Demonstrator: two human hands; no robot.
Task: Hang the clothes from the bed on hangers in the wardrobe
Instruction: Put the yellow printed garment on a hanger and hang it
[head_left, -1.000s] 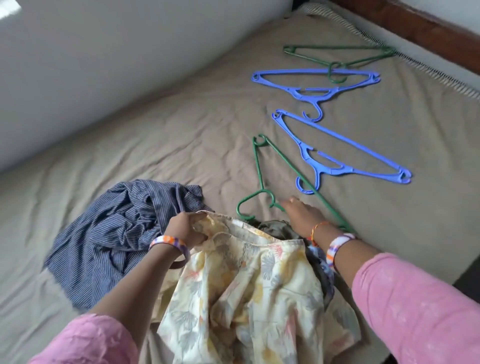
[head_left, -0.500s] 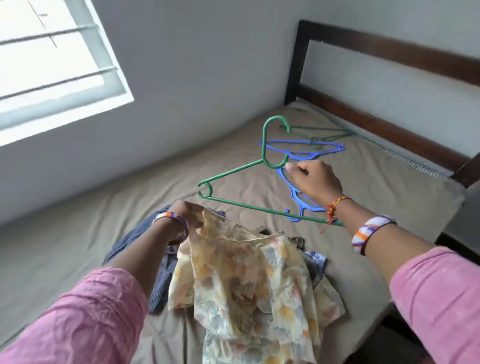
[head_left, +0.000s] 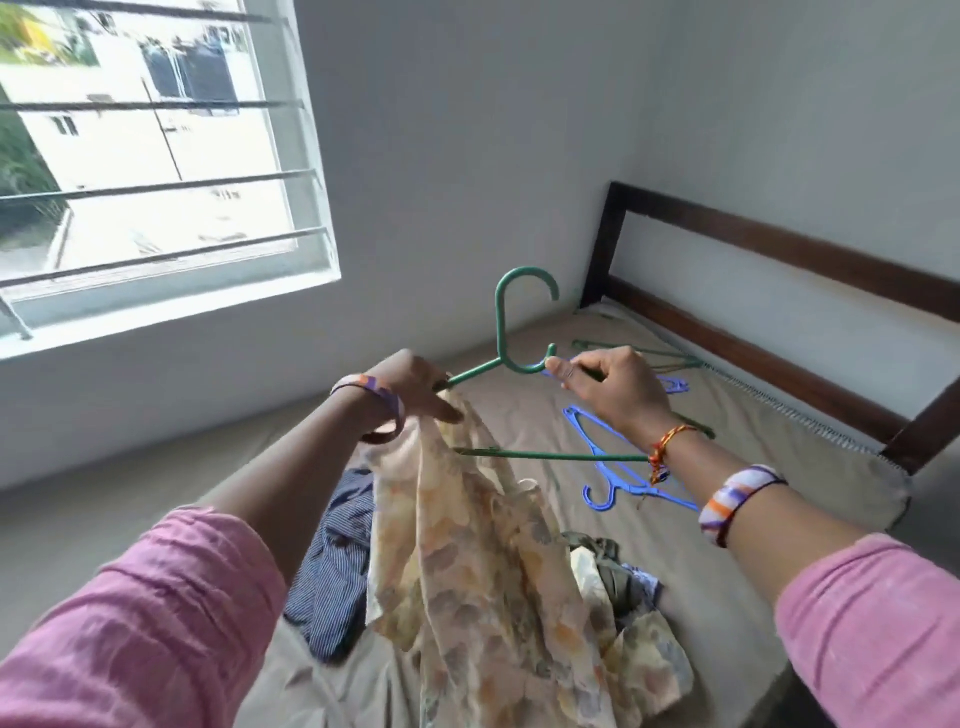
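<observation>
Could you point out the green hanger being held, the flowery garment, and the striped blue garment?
green hanger (head_left: 500, 317), head view, hook stem.
flowery garment (head_left: 467, 561), head view, hanging middle.
striped blue garment (head_left: 332, 577), head view, bunched middle.

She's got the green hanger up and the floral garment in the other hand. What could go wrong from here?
1. The left hand grips both the floral garment and one arm of the green hanger; the loose fabric could slide off before it seats.
2. The garment's hem trails over the clothes pile and might drag pieces along the bed.
</observation>
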